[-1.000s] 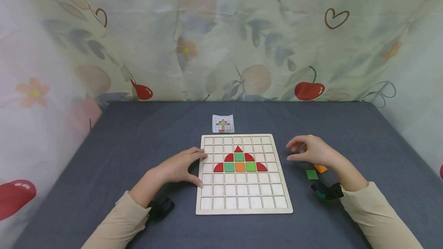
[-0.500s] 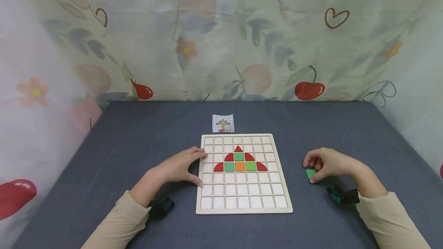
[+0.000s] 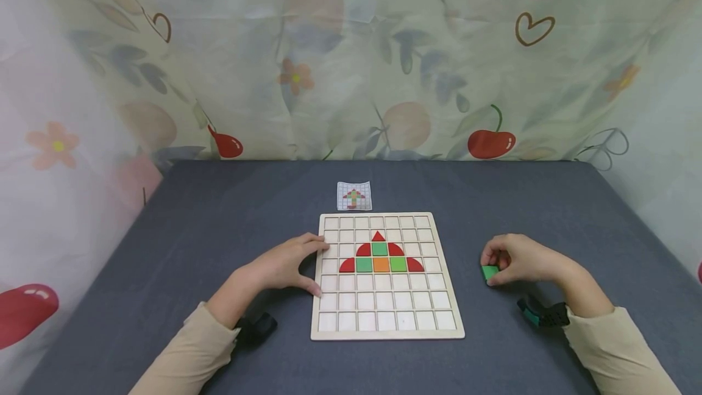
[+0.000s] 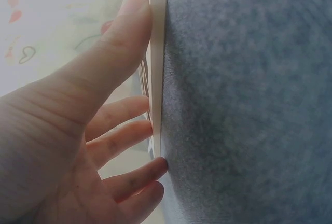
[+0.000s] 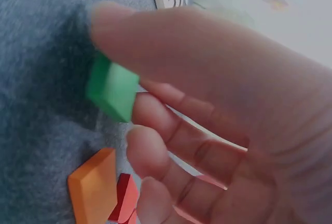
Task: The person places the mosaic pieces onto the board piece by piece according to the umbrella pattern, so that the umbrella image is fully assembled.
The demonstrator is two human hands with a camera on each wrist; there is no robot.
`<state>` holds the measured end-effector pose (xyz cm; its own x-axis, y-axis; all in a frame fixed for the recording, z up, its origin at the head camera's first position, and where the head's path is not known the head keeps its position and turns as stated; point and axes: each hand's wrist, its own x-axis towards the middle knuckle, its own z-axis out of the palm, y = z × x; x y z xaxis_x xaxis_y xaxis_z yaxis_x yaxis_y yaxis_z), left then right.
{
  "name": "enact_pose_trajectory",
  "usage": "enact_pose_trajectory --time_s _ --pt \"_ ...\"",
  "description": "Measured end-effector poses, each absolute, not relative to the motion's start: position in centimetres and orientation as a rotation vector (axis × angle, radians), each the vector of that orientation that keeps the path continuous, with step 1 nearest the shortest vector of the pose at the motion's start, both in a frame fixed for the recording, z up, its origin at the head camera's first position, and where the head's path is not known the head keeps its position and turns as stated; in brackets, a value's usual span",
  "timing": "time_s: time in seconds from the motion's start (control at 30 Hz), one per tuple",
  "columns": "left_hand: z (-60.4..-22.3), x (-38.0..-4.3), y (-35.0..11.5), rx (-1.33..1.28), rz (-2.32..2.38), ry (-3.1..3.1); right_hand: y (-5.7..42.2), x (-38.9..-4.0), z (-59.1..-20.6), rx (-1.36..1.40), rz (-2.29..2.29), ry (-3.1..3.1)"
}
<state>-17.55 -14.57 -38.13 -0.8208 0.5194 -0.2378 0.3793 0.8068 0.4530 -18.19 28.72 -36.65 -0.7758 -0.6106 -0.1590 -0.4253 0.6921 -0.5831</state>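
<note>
My right hand (image 3: 528,258) pinches a small green square tile (image 3: 490,272) between thumb and fingers, right of the board. In the right wrist view the green tile (image 5: 113,89) is tipped on edge under the thumb. My left hand (image 3: 282,264) rests at the left edge of the wooden grid board (image 3: 384,320), fingers and thumb spread along its rim. Set in the board's cells are a red triangle (image 3: 378,237), red quarter-circle pieces (image 3: 347,266), green squares (image 3: 379,249) and an orange square (image 3: 381,265).
Below the right hand lie an orange tile (image 5: 95,186) and red pieces (image 5: 125,198), hidden behind that hand in the head view. A small printed pattern card (image 3: 354,195) lies beyond the board. Dark grey cloth (image 3: 247,200) covers the table, and a patterned curtain (image 3: 351,66) hangs behind.
My right hand has moved right and toward me, from beside the board to the loose pieces, and has taken hold of the green tile. The left hand and board have stayed in place.
</note>
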Motion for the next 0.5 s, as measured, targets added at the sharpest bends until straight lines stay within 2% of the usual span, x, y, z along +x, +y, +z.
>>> enact_pose_trajectory --time_s 0.5 --pt "-38.3 -17.5 -14.5 0.685 0.551 2.646 26.3 -17.5 -36.0 -0.763 -0.797 2.681"
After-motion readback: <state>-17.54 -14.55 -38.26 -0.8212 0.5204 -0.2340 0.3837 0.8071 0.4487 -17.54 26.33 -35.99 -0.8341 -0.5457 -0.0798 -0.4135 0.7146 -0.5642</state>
